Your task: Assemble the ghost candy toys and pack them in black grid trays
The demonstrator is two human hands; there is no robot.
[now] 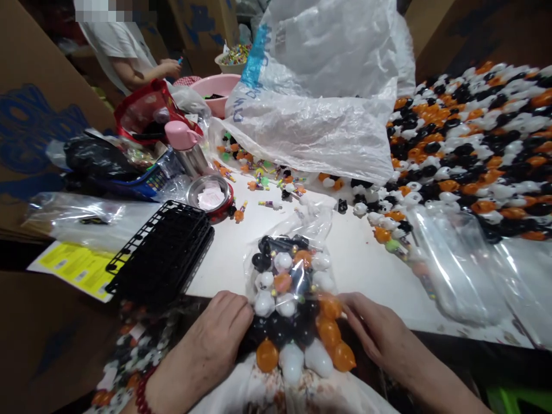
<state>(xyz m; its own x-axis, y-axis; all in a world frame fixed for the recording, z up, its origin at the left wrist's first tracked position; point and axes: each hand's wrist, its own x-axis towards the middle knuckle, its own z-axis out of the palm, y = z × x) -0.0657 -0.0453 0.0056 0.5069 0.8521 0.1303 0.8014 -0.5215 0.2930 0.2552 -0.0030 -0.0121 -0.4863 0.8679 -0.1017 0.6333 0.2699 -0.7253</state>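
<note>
A clear plastic bag (pixel 282 282) packed with black, white and orange ball-shaped pieces leans over the front edge of the white table (pixel 353 264). My left hand (pixel 224 325) is curled at the bag's left side, its fingertips hidden behind it. On the right side, my right hand (pixel 375 325) grips the bag near the orange pieces, with its fingertips partly hidden. The bag's upper end lies loose on the tabletop. Below it, a stained light cloth (pixel 297 394) covers my lap.
Stacked black trays (pixel 161 250), a metal bowl (pixel 209 195) and a thermos (pixel 190 152) stand left. A big white sack (pixel 314 126) lies behind. Piled pieces (pixel 466 155) and clear bags (pixel 457 270) are right. Another person (pixel 125 52) stands back left.
</note>
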